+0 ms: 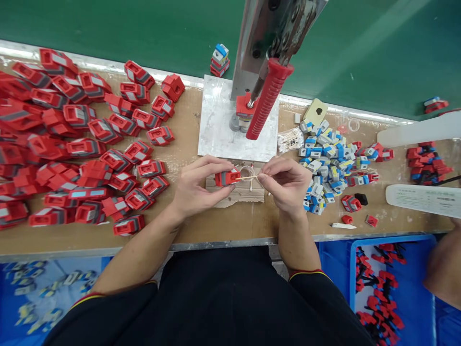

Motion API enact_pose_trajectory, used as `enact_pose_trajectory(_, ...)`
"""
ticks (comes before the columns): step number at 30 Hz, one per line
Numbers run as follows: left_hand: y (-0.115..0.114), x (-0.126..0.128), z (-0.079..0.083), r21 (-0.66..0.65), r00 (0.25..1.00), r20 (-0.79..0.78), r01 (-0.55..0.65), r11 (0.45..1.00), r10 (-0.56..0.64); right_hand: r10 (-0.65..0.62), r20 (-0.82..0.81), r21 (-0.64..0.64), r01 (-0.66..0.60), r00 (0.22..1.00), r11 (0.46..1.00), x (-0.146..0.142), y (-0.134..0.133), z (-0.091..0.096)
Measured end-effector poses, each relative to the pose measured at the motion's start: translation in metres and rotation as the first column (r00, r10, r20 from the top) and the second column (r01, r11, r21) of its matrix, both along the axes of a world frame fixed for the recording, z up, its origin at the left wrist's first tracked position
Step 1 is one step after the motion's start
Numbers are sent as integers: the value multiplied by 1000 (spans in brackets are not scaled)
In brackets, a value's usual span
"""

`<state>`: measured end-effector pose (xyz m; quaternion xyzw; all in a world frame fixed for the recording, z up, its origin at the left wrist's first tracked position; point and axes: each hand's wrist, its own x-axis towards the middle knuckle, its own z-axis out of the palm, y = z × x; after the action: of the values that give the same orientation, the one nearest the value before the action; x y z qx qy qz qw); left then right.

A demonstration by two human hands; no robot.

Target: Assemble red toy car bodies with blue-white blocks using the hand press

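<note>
A worker in a dark shirt [223, 293] with red-and-yellow sleeve trim sits or stands between two blue bins. The right bin [428, 307] holds red, black and blue parts, with another person's forearm [442, 269] across its outer side; the left bin [106, 263], partly covered by the worker's arm, holds pale and blue ones.

Over the workbench [194, 228], the left hand [196, 185] grips a red plastic piece [226, 178] between thumb and fingers, while the right hand [288, 185] pinches a thin stick [248, 178], its tip at the piece's end; whether they touch cannot be told. A torn cardboard scrap [239, 196] lies beneath, with a clear round item [247, 171] just beyond the stick.

Red-and-grey housings [86, 148] crowd the bench at left. At right sit a heap of white, blue and yellow pieces [326, 154], a bundle of swabs [290, 140] and, farther out, two translucent containers [428, 199].

Beyond the hands, a metal plate [216, 125] carries a press [252, 53], whose red handle [268, 103] slants across the plate and hides part of it. Behind, a small stack of pieces [220, 60] rests on a green surface [126, 24].
</note>
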<state>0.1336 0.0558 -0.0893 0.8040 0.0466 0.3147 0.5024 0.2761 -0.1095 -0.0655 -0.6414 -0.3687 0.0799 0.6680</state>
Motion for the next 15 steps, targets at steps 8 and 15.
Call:
enact_pose_trajectory(8,-2,1,-1,-35,1000,4,26,999,-26,48,-30,52,-47,998,998,-3,2,2)
enact_pose_trajectory(15,-1,0,0,-38,998,-54,36,999,-38,41,-41,18,-40,998,999,-6,3,0)
